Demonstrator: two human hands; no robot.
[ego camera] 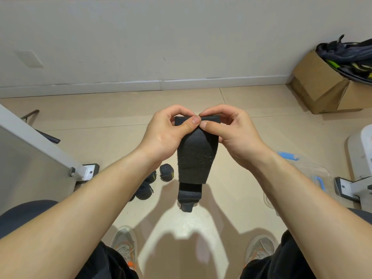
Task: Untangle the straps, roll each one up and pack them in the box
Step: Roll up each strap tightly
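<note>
Black woven webbing with a hook-and-loop face hangs in front of us: one strap (196, 156), held above the floor (237, 101) between our knees. Our left hand (167, 133) and right hand (231, 131) each take a narrow pinching grip on its top end, thumbs on the near face and fingers curled behind, thumb tips almost touching at the middle. The rest hangs free and straight, with a narrower tab at the bottom. We judge this one untangled and its rolling just starting.

To do it well, we should fold the top edge over squarely so both side edges line up from the first turn; a crooked start makes a cone. We would turn the roll tight with both thumbs, let the hanging length feed upward, and mind that the hook face does not snag on itself early. The bottom tab looks meant to close the finished roll.

Several rolled straps (166, 172) lie on the floor to our left. To our right sits the clear plastic box (314, 170) with blue latches, partly hidden by our forearm.

A small yellow label shows on the rolled straps, too small to read; we see no writing on the held strap.
</note>
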